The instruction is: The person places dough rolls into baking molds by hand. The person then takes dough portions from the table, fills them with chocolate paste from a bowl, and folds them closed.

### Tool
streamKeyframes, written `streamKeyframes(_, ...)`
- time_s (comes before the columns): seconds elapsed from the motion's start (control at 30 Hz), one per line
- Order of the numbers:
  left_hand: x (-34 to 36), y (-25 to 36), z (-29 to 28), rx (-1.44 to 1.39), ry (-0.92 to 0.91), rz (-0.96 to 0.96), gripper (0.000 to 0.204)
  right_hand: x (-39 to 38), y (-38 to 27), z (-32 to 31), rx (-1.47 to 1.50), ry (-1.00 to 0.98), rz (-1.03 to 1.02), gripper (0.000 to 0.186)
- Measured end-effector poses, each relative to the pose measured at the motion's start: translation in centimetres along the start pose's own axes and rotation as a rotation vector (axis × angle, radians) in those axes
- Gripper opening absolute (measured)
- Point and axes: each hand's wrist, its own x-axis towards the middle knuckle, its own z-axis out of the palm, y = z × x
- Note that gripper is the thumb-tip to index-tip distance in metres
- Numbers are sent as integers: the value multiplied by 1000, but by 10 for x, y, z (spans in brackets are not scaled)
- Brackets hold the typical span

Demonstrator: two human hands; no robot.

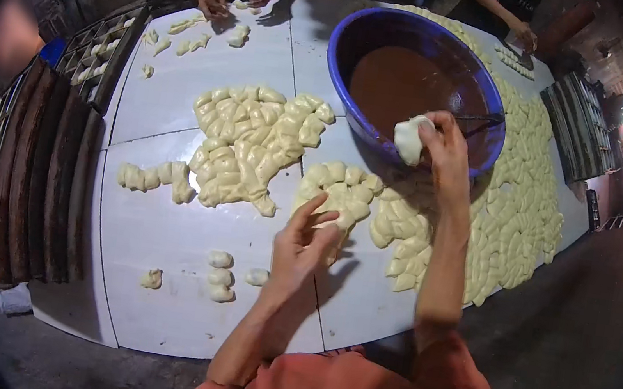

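Observation:
My right hand (448, 145) is closed on a whitish dough piece (411, 139), held over the near rim of a large blue basin (342, 80). Thick brown filling (393, 79) lies in the basin. A thin dark stick (479, 118) runs from behind my right hand to the basin's right rim; whether my fingers touch it I cannot tell. My left hand (304, 249) is open, fingers apart, above the white table beside a cluster of pale dough pieces (347, 191). Several small dough rolls (220, 277) sit to its left, one of them (256, 277) close to my wrist.
More dough pieces (247, 147) lie mid-table, and a broad spread of them (520, 190) covers the right side. Stacked dark wooden trays (39, 174) stand at the left, others (572, 126) at the right. Across the table, co-workers' hands (211, 2) handle dough.

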Motion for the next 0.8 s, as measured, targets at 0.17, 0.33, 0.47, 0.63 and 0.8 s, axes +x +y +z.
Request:
streamKeyframes(0.17,-1,10,-16,181,61,-36,43,78,66,-38,-693,-298,48,28)
streamKeyframes(0.33,-9,8,-22,272,-50,-164,42,83,70,-40,-753,-649,113,28)
streamKeyframes(0.47,-4,9,-14,227,-66,-199,41,58,35,-33,-360,-436,173,24)
streamKeyframes(0.63,19,9,8,238,-160,-129,44,11,7,3,337,-98,209,18)
streamKeyframes(0.8,22,17,26,-434,-54,-274,44,-51,28,55,655,-154,366,10)
